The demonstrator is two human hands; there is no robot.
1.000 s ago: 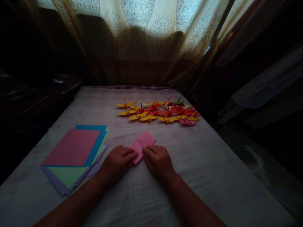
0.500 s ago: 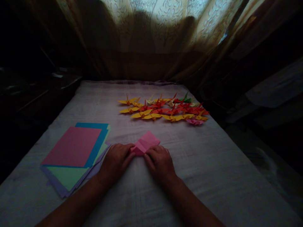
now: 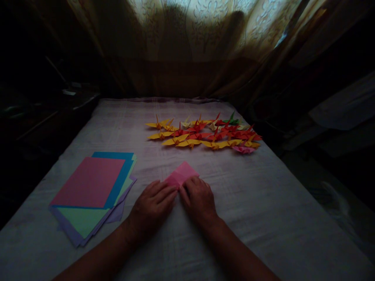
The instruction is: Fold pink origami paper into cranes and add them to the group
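Observation:
A folded piece of pink origami paper [image 3: 183, 172] lies on the cloth-covered table, its far corner pointing away from me. My left hand [image 3: 152, 203] rests with its fingers stretched out and close together over the paper's near left part. On the near right side, my right hand [image 3: 199, 198] has curled fingers, with thumb and forefinger gripping the paper's edge. The fingers of both hands nearly meet at the near corner, which they hide. A crease runs across the visible part of the paper.
To the left is a stack of square paper sheets, with a pink sheet [image 3: 89, 181] on top and blue, green and purple ones below. Several folded paper cranes [image 3: 215, 145] stand in rows at the back right. A patterned curtain [image 3: 202, 35] hangs behind the table.
My left hand has shifted from pinching the paper's left corner to lying flat over its near left part. The raised near flap now appears pressed down. My right hand has barely moved.

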